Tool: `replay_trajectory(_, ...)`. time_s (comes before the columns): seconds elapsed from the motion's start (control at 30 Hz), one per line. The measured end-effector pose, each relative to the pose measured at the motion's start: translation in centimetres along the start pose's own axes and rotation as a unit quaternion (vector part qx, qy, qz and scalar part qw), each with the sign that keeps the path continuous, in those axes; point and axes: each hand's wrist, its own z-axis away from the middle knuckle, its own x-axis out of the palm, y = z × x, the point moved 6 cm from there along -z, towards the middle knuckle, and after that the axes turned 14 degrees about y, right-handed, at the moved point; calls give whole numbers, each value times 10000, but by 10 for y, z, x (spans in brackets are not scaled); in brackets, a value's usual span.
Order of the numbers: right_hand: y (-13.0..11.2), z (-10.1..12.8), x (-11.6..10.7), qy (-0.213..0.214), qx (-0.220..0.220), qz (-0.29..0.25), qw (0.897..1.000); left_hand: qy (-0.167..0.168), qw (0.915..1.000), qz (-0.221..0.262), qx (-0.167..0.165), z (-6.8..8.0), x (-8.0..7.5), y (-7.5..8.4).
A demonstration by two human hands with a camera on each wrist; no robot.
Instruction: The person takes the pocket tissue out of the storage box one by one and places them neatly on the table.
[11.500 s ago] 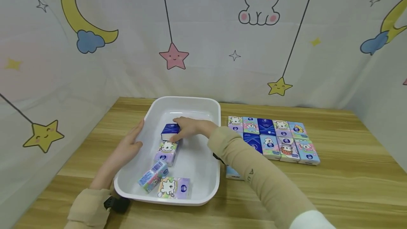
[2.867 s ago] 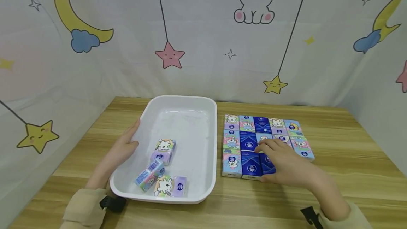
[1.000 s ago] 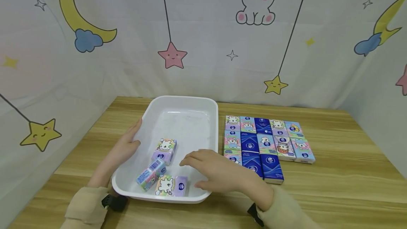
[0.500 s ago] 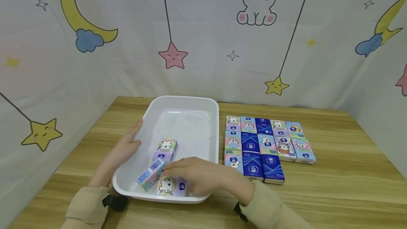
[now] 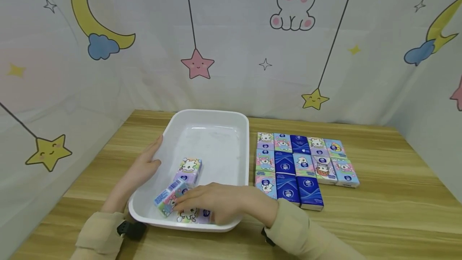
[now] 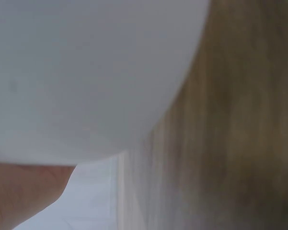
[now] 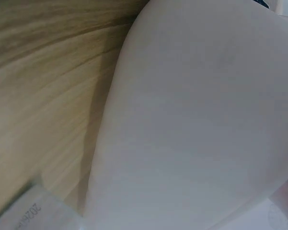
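Your right hand (image 5: 216,206) inside white tray (image 5: 231,117), near end, fingers curled over tissue pack (image 5: 187,214); second pack (image 5: 167,198) touching fingertips. Left hand (image 5: 142,169) flat, fingers relaxed, on tray's left rim.

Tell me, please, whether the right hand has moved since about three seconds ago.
Yes. The right hand has gone left from the tissue packs laid out on the table into the white tray, where it now covers the pack at the tray's near edge.

A light wooden counter (image 5: 379,212) with visible grain fills the foreground. Pale fabric backdrop walls (image 5: 234,83) enclose its far, left and right edges, printed with hanging stars, crescent moons, blue clouds and a white rabbit. Lighting is even.
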Motion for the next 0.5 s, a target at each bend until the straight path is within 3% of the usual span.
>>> replay_trajectory(0.3, 2, -3, 4, -413, 154, -221, 9988, -6, 10000, -46, -53, 0, 0, 1)
replay_trajectory(0.5, 7, -1, 6, -443, 378, -251, 9980, -70, 9999, 83, -126, 1, 0, 1)
